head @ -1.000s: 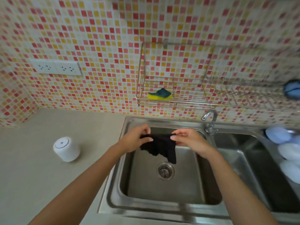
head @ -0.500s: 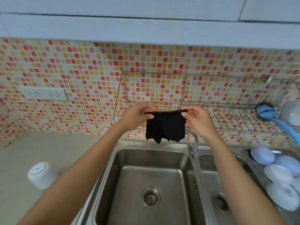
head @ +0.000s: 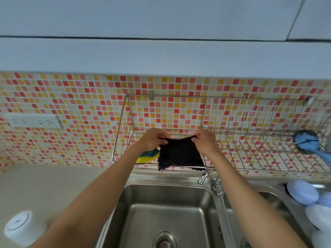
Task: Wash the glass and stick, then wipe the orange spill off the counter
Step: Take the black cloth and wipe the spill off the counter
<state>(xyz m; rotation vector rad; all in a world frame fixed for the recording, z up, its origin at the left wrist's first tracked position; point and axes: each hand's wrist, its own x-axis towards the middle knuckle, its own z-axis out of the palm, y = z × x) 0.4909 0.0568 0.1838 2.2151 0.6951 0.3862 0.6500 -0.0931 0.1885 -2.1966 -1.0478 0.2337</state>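
the left hand and the right hand are each seen pinching a top corner of the black cloth, thumb and fingertips closed on the fabric, so that its upper edge is stretched between them with a slight sag in the middle. the cloth is held up at the wire rack fixed to the tiled wall, its body spread across the left shelf and its lower edge hanging over the front rail, above the left sink basin. the step in hand is judged to be the hanging of the cloth to dry, which suggests the wiping is already done; no orange spill is seen on the visible part of the counter. for this to be done well, the top edge should be kept taut and level, the cloth should be laid flat rather than bunched, and both corners should be let go together so that it is not dragged down on one side. it should be kept just clear of the yellow and green sponge lying close beside it on the left, so that neither is left damp against the other. the tap stands just below the rack's front edge and should not be caught by the hanging hem. neither the glass nor the stick can be made out with certainty; pale rounded items lie at the right edge, too unclear to name.
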